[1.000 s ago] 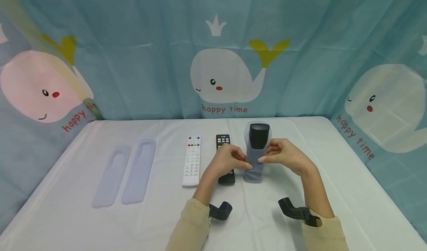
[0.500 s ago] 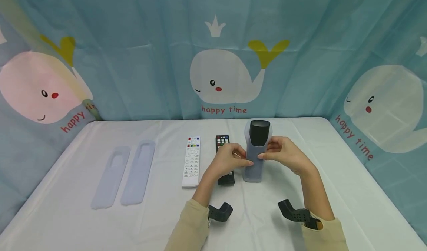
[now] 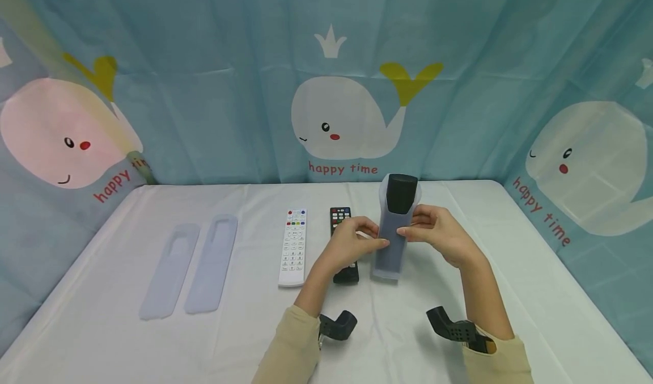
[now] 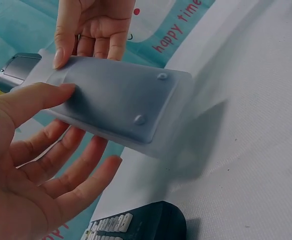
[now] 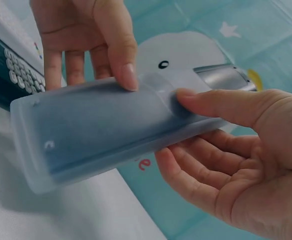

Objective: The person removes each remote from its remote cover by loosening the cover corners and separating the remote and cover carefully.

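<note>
Between my two hands is a dark remote control [image 3: 401,193] in a translucent silicone cover [image 3: 390,262]. Its glossy black end shows through the opening at the top; the rest is a dark shape behind the milky cover. My left hand [image 3: 353,240] pinches the left edge, thumb on the near face and fingers behind. On the other edge, higher up, my right hand [image 3: 441,234] pinches it likewise. In the left wrist view two small bumps mark the lower end of the cover [image 4: 121,100]. The remote leans, top slightly to the right.
A black remote [image 3: 347,274] lies partly under my left hand, with a white remote [image 3: 293,248] to its left. Two translucent covers [image 3: 170,270] [image 3: 212,265] lie farther left on the white tablecloth [image 3: 92,293]. A blue whale-print curtain [image 3: 229,89] stands behind.
The covered remote has risen slightly and its top has tipped to the right. Both hands keep their pinch on it, the right one a little higher than before.
</note>
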A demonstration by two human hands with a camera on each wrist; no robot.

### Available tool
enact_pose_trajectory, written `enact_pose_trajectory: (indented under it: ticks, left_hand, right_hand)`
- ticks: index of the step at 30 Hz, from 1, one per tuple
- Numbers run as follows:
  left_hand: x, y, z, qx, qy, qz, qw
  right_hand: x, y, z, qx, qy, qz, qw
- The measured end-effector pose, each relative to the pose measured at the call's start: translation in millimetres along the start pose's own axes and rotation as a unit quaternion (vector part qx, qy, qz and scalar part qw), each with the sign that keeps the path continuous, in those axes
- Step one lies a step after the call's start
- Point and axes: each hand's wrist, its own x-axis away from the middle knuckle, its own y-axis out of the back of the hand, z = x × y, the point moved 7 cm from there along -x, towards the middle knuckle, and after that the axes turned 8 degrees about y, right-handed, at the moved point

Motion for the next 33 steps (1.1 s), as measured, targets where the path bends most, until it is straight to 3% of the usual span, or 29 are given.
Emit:
enact_pose_trajectory:
  ticks: [12, 26, 33]
  left_hand:
    - [0.7, 4.5, -2.4, -0.01, -0.007, -0.035, 0.9993]
    - [1.2, 4.2, -1.0, -0.002, 0.012, -0.031, 0.9995]
    - [1.9, 7.8, -4.8, -0.003, -0.003, -0.03, 0.9995]
  right_hand:
    - [-3.9, 0.9, 0.0, -0.022, 0.004, -0.031, 0.999]
    - [-3.5, 2.0, -1.6, -0.047, 0.002, -0.05, 0.998]
    - [-5.1, 3.4, -2.0, -0.051, 0.0, -0.058, 0.997]
